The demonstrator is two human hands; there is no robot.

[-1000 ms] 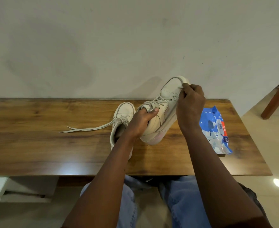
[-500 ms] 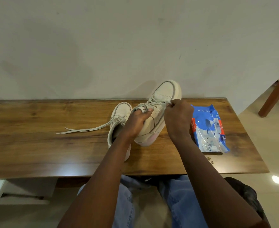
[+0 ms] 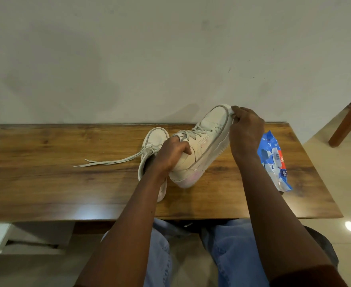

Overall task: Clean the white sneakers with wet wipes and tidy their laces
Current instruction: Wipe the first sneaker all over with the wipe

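One sneaker [image 3: 208,139], collar hidden by left hand [image 3: 170,156], right hand [image 3: 246,131] seemingly pinching toe.

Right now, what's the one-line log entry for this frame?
left hand grips tilted sneaker collar | right hand pinches its toe rim | second sneaker on table, laces loose | wipes pack at right

Wipes pack [image 3: 273,160] print illegibly small

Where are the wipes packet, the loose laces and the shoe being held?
wipes packet [image 3: 274,162], head view, blue wrapper face.
loose laces [image 3: 108,162], head view, middle of the strands.
held sneaker [image 3: 207,141], head view, side panel.
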